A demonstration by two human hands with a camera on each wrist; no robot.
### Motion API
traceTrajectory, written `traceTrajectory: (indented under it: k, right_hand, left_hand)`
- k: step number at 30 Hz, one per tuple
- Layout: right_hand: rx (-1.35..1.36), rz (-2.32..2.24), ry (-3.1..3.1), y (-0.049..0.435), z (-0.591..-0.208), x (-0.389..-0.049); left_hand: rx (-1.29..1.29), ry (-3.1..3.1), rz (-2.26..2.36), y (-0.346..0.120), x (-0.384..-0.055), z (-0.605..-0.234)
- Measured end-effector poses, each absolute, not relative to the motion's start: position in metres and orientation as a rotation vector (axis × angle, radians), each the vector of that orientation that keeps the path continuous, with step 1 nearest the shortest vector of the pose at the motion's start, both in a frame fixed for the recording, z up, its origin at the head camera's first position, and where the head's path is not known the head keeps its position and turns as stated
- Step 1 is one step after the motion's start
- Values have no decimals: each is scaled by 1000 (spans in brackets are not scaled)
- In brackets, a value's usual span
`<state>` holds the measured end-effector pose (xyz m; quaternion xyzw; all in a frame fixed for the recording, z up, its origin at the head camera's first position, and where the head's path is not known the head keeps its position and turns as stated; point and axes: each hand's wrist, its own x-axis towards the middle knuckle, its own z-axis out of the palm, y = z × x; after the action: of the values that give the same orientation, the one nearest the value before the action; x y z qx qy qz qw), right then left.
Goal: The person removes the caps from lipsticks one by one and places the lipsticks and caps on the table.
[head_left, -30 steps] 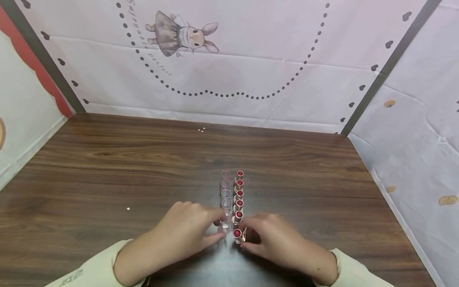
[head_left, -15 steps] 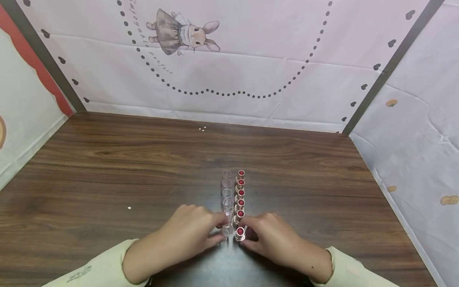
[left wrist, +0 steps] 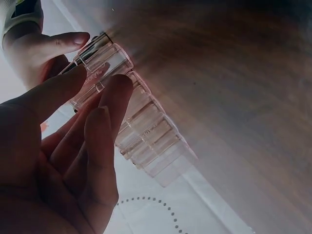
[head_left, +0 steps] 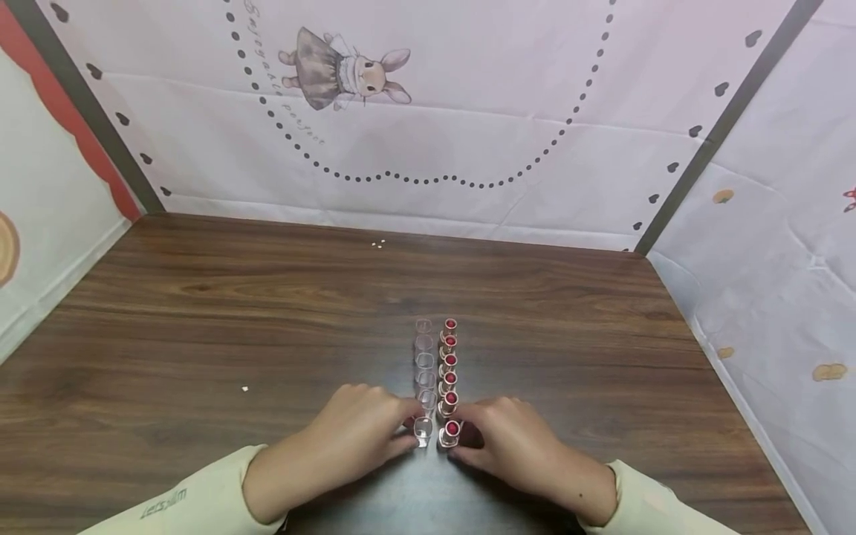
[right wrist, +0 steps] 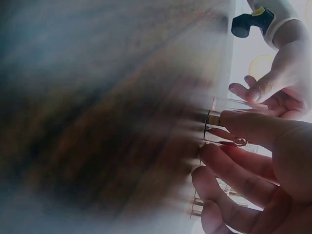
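Note:
In the head view, my left hand (head_left: 344,431) pinches the nearest clear cap (head_left: 423,429) between thumb and fingers. Beyond it, several more clear caps (head_left: 425,361) stand in a line running away from me. My right hand (head_left: 518,438) pinches the nearest lipstick (head_left: 452,429), which has a red tip and a gold-coloured base. Several matching lipsticks (head_left: 451,360) form a parallel line just right of the caps. In the left wrist view, thumb and forefinger lie on either side of a clear cap (left wrist: 105,63). The right wrist view shows fingers at a shiny lipstick base (right wrist: 213,118).
Both rows stand on a dark wood-grain table (head_left: 267,297). A few tiny white bits (head_left: 379,244) lie near its back edge, with another white bit (head_left: 244,388) to the left. Printed cloth walls (head_left: 468,134) rise behind and at both sides.
The nearest cap, tilted and close to its neighbour a second ago, now stands apart from it. The nearest lipstick's tip has shifted slightly right and away. Both hands keep their hold.

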<state>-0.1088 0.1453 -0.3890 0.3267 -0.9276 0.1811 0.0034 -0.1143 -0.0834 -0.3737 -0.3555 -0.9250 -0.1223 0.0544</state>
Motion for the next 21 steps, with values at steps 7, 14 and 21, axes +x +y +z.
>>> traceTrajectory:
  k: [7,14,21]
  right_hand:
    - [1010,548,-2967,149,-388,-112]
    - [978,425,-3005,154,-387,-113]
    - [920,371,-3032,166,-385,-117]
  left_hand:
    - [-1109,-2820,-342,-86,-120,-377]
    - [-1064,-2838,-356,-90,-122,-379]
    - [-970,-2889,-338,-109,-122,-375]
